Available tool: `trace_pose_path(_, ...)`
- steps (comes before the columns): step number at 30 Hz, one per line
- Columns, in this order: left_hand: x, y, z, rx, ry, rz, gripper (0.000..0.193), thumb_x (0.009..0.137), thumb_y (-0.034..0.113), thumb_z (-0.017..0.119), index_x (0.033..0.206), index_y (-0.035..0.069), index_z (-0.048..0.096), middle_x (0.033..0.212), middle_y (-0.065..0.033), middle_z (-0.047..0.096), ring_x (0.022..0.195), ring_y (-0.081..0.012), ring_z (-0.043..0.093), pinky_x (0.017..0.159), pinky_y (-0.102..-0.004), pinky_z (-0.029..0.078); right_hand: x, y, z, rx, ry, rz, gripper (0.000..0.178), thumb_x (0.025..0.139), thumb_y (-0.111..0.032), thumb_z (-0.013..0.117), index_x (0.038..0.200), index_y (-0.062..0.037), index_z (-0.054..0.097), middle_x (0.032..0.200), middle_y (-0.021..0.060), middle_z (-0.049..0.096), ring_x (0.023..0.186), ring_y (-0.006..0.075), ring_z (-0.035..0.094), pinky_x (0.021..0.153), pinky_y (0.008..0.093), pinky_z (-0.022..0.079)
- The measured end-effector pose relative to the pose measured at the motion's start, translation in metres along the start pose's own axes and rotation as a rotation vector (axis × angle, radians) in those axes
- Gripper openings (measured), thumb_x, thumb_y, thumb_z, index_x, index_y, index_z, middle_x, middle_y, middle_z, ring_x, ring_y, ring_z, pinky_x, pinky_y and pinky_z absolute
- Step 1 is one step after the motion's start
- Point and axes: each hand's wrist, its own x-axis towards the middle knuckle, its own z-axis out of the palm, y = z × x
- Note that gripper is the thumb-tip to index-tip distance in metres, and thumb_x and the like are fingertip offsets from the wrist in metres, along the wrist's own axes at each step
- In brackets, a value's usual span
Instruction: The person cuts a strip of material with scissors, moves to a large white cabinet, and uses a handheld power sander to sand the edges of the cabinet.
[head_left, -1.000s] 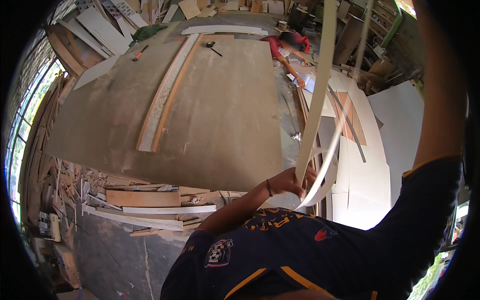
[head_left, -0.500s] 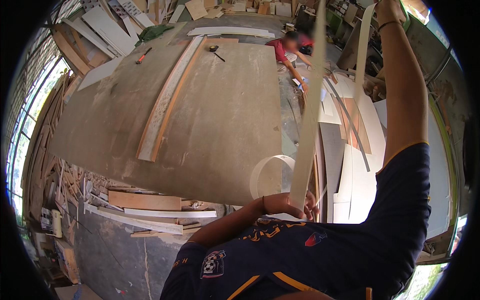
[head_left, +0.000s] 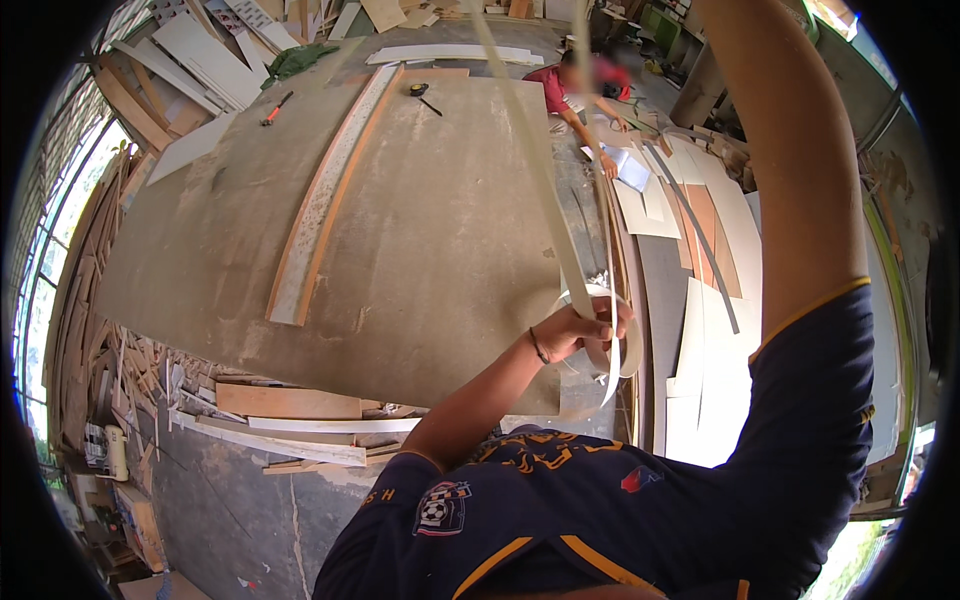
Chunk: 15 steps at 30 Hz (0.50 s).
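My left hand [head_left: 578,330] is closed around a long, thin cream strip of edge banding [head_left: 545,190], near the right edge of the large brown board [head_left: 440,250]. From that hand the strip runs up out of the top of the view, and a second run [head_left: 586,80] rises beside it. Around my fingers a pale coil [head_left: 630,350] of the same banding hangs in loops. My right arm [head_left: 805,150] is stretched high; its hand lies beyond the top edge, so its grip is hidden.
A long wood-edged strip [head_left: 335,190], a tape measure [head_left: 418,90] and a red-handled hammer [head_left: 277,108] lie on the board. Beyond its right edge, a person in red [head_left: 550,92] reaches toward pale sheets [head_left: 715,350]. Timber offcuts [head_left: 290,402] litter the floor at the near left.
My left hand has moved up and away from my body with the edge banding. My right hand has gone out of the top of the view. The banding's loop has tightened beside my left hand.
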Motion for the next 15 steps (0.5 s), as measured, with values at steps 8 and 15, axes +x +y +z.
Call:
trace_pose_path(8, -0.044, 0.136, -0.045, 0.067, 0.611, 0.418, 0.030, 0.078, 0.037, 0.067, 0.088, 0.011, 0.055, 0.076, 0.0003, 0.053, 0.073, -0.0115, 0.051, 0.066, -0.0272, 0.043, 0.044, 0.050, -0.073, -0.244, 0.038, 0.032, 0.030, 0.088, -0.030, 0.052, 0.102, -0.0029, 0.053, 0.084, 0.0099, 0.056, 0.064, 0.0208, 0.056, 0.049, 0.0323, 0.047)
trace_pose_path(15, -0.023, 0.274, -0.076, 0.229, 1.166, 0.488, 0.031, 0.072, 0.041, 0.069, 0.073, 0.015, 0.050, 0.059, 0.0011, 0.049, 0.049, -0.0107, 0.043, 0.054, -0.0240, 0.038, 0.044, 0.174, -0.271, -0.392, -0.185, 0.587, 0.036, 0.084, -0.034, 0.061, 0.095, -0.0015, 0.051, 0.079, 0.0097, 0.054, 0.062, 0.0213, 0.056, 0.052, 0.0326, 0.050)
